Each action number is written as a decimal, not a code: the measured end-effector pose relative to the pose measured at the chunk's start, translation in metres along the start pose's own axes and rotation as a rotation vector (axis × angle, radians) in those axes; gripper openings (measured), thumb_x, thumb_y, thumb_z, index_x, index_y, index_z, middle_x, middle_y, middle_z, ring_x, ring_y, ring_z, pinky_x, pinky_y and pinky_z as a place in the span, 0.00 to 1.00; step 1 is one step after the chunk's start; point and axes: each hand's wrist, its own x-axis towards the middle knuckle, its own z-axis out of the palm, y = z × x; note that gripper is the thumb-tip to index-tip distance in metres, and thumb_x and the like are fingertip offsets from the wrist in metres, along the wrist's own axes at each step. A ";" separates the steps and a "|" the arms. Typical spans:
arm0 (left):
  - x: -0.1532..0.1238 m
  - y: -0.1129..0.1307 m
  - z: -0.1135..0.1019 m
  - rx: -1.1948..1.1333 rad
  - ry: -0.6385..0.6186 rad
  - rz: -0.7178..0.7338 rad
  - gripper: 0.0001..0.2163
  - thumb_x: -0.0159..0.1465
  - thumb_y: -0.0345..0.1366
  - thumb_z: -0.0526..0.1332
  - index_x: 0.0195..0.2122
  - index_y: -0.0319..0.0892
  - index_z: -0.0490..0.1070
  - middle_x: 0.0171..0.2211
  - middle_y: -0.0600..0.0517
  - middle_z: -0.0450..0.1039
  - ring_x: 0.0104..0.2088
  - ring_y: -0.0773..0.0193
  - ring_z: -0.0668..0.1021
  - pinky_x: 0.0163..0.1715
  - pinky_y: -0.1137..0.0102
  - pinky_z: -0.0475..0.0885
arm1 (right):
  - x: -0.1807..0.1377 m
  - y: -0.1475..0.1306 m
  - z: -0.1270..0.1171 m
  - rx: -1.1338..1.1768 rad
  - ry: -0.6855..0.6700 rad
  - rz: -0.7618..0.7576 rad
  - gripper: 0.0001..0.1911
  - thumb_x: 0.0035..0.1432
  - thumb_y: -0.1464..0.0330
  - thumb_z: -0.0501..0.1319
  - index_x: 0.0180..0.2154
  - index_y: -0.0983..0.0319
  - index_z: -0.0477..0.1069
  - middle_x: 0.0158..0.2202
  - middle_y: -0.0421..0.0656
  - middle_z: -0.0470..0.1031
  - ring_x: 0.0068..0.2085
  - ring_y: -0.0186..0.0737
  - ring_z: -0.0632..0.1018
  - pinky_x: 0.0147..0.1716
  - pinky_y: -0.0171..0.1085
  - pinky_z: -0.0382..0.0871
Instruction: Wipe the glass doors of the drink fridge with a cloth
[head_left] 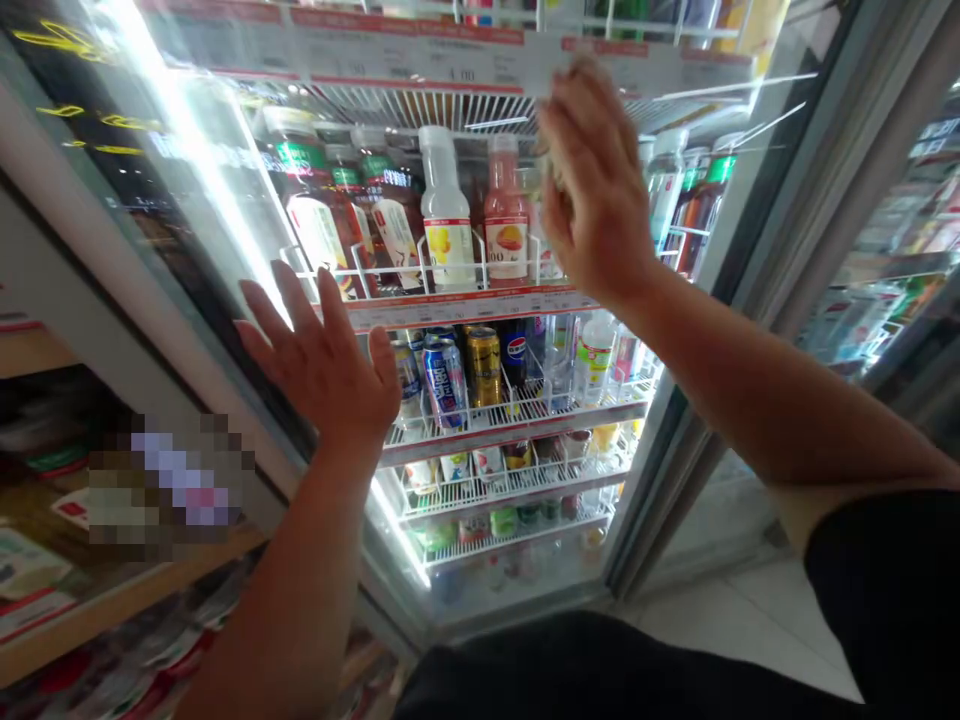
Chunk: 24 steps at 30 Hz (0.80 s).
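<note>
My left hand [324, 368] is open with fingers spread, flat against the glass door [187, 230] of a drinks fridge, level with the shelf of cans. My right hand [594, 190] is raised higher on the glass, in front of the bottle shelf, and is blurred by motion. A pale crumpled cloth [553, 165] shows under its fingers, pressed to the glass. Behind the glass stand a white bottle [445, 210] and a pink bottle [506, 215], with a Pepsi can [445, 380] and a gold can [484, 365] one shelf lower.
The fridge's metal frame [757, 290] runs down the right side, and another glass-door cooler [892, 290] stands beyond it. A wooden shelf [112, 600] with packaged goods sits at lower left. Pale floor tiles [735, 610] lie at lower right.
</note>
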 end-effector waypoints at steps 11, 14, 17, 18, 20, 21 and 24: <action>-0.001 -0.004 0.004 0.073 0.062 0.062 0.33 0.77 0.49 0.49 0.78 0.39 0.48 0.78 0.42 0.40 0.78 0.43 0.40 0.75 0.38 0.38 | 0.056 0.020 0.004 0.003 0.049 0.077 0.27 0.73 0.70 0.48 0.69 0.64 0.65 0.71 0.45 0.67 0.75 0.42 0.61 0.76 0.49 0.55; -0.001 -0.002 0.002 -0.006 0.033 0.008 0.33 0.76 0.51 0.51 0.78 0.45 0.48 0.78 0.47 0.39 0.78 0.45 0.39 0.75 0.39 0.35 | 0.047 -0.008 0.012 0.061 -0.005 0.046 0.25 0.72 0.69 0.50 0.65 0.50 0.68 0.70 0.35 0.69 0.74 0.39 0.62 0.76 0.45 0.54; 0.000 -0.001 0.001 -0.044 0.027 -0.010 0.33 0.76 0.53 0.52 0.78 0.45 0.49 0.78 0.46 0.40 0.78 0.43 0.39 0.75 0.38 0.33 | 0.031 -0.027 0.014 0.163 -0.207 -0.172 0.24 0.71 0.68 0.53 0.64 0.47 0.68 0.69 0.31 0.70 0.74 0.38 0.64 0.77 0.46 0.54; -0.001 -0.001 0.002 -0.028 0.029 -0.001 0.34 0.76 0.52 0.51 0.78 0.43 0.49 0.78 0.45 0.40 0.78 0.42 0.39 0.75 0.38 0.33 | 0.030 -0.025 0.014 0.167 -0.211 -0.187 0.24 0.71 0.67 0.52 0.64 0.47 0.68 0.69 0.31 0.70 0.73 0.37 0.64 0.76 0.46 0.55; -0.001 -0.003 0.003 0.027 0.040 0.028 0.33 0.76 0.49 0.51 0.78 0.39 0.49 0.78 0.41 0.41 0.78 0.41 0.40 0.75 0.37 0.36 | 0.030 -0.012 0.013 0.110 -0.085 -0.094 0.24 0.73 0.68 0.50 0.65 0.49 0.67 0.70 0.34 0.70 0.74 0.36 0.64 0.75 0.45 0.57; -0.001 -0.005 0.004 0.050 0.047 0.041 0.33 0.76 0.48 0.50 0.78 0.38 0.48 0.78 0.40 0.41 0.78 0.41 0.40 0.74 0.37 0.37 | 0.029 -0.004 0.013 0.065 0.012 -0.028 0.23 0.73 0.68 0.49 0.65 0.52 0.68 0.69 0.38 0.70 0.74 0.37 0.64 0.75 0.45 0.59; -0.002 -0.008 0.005 0.046 0.052 0.066 0.33 0.76 0.49 0.50 0.78 0.42 0.47 0.78 0.43 0.39 0.78 0.42 0.39 0.74 0.37 0.37 | 0.010 -0.003 0.017 0.000 0.170 0.029 0.25 0.74 0.69 0.46 0.65 0.65 0.67 0.68 0.49 0.70 0.74 0.45 0.63 0.74 0.53 0.61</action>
